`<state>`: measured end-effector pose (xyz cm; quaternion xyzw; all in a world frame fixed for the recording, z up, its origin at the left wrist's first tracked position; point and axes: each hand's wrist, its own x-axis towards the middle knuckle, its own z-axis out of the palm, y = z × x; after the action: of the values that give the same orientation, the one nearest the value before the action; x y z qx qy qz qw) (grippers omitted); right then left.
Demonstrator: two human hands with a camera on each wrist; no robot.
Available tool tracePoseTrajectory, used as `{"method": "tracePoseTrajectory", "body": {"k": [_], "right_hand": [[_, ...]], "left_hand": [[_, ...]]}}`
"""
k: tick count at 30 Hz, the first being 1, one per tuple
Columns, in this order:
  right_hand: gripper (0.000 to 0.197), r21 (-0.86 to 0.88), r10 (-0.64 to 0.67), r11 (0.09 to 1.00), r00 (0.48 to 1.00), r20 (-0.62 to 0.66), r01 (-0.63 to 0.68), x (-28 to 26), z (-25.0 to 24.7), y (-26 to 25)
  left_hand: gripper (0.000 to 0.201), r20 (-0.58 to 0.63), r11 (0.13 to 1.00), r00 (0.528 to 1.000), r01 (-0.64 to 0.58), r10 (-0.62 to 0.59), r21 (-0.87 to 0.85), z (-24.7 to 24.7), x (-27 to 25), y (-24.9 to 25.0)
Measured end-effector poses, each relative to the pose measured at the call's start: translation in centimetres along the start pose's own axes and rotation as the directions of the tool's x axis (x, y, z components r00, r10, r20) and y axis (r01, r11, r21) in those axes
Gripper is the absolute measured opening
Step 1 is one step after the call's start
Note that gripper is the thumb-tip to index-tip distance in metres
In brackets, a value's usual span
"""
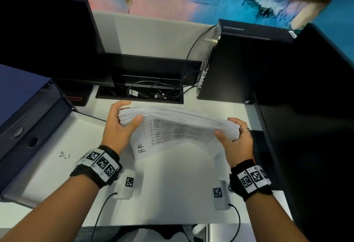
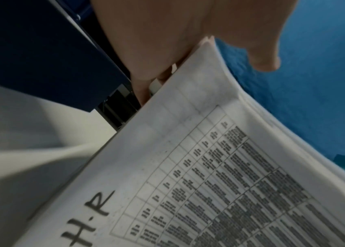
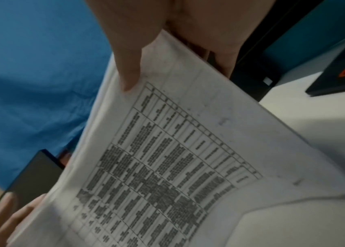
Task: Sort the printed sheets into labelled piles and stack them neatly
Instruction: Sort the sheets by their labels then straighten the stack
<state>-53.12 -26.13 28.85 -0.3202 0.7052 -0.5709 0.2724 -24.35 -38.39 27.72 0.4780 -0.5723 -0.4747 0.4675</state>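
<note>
A stack of sheets (image 1: 178,125) is held above the middle of the desk (image 1: 172,194), the left hand (image 1: 118,125) at its left end and the right hand (image 1: 235,140) at its right end. Behind it a cable well (image 1: 139,93) is sunk into the desk. A monitor (image 1: 47,40) stands at the back left corner, binders (image 1: 28,117) along the left edge, and a computer case (image 1: 229,65) at the back right.

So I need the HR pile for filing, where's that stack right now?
In the head view the stack of printed sheets is held tilted above the white desk, centre, between the left hand and right hand, before the cable tray.
</note>
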Motion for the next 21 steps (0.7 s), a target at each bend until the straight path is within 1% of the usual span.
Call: {"method": "tracePoseTrajectory", "body": {"k": [2,3,4,6,7,8,11,14,16,18,19,20,21], "right_hand": [[0.050,0.123,-0.010,0.992,0.999,0.032,0.007,0.1,0.1,-0.8],[0.047,0.164,-0.029,0.986,0.998,0.049,0.021,0.2,0.1,-1.0],[0.038,0.150,-0.056,0.987,0.997,0.054,0.048,0.2,0.2,-1.1],[0.015,0.049,-0.120,0.992,0.992,0.046,0.118,0.3,0.4,-1.2],[0.008,0.021,-0.136,0.991,0.990,0.041,0.135,0.4,0.4,-1.1],[0.007,0.012,-0.136,0.991,0.990,0.034,0.136,0.5,0.4,-1.0],[0.010,-0.018,-0.184,0.983,0.983,0.017,0.185,0.6,0.4,-0.9],[0.014,-0.102,-0.310,0.946,0.951,0.007,0.309,0.9,0.3,-0.2],[0.018,-0.183,-0.365,0.915,0.931,-0.003,0.359,1.0,0.3,-0.1],[0.025,-0.249,-0.358,0.899,0.932,0.056,0.360,0.9,0.2,-0.3],[0.035,-0.300,-0.335,0.885,0.934,0.120,0.356,0.8,0.3,-0.5],[0.047,-0.390,-0.321,0.843,0.928,0.188,0.370,0.7,0.2,-0.7],[0.058,-0.515,-0.319,0.757,0.915,0.247,0.403,0.7,0.2,-0.8]], "left_hand": [[0.022,-0.036,0.997,0.997,-0.069,0.071,0.034,0.1,0.5,0.3],[0.016,-0.049,0.995,0.995,-0.080,0.083,0.053,0.2,0.7,0.3],[0.014,-0.060,0.995,0.994,-0.083,0.087,0.064,0.3,0.8,0.3],[0.019,-0.090,0.992,0.992,-0.082,0.091,0.096,0.5,0.9,0.3],[0.019,-0.099,0.991,0.991,-0.077,0.088,0.109,0.6,0.9,0.3],[0.019,-0.100,0.990,0.991,-0.075,0.087,0.116,0.6,1.0,0.3],[0.017,-0.098,0.991,0.992,-0.068,0.079,0.112,0.7,1.0,0.6],[0.016,-0.058,0.987,0.994,-0.085,0.094,0.134,0.8,1.0,1.0],[0.028,0.005,0.965,0.988,-0.153,0.156,0.213,0.9,1.2,0.9],[0.042,0.080,0.912,0.972,-0.237,0.223,0.335,0.7,1.4,0.5],[0.047,0.112,0.874,0.966,-0.258,0.232,0.411,0.6,1.6,0.3],[0.050,0.142,0.821,0.959,-0.283,0.245,0.496,0.5,1.7,0.4],[0.051,0.182,0.748,0.947,-0.321,0.266,0.581,0.4,1.8,0.5]]}}
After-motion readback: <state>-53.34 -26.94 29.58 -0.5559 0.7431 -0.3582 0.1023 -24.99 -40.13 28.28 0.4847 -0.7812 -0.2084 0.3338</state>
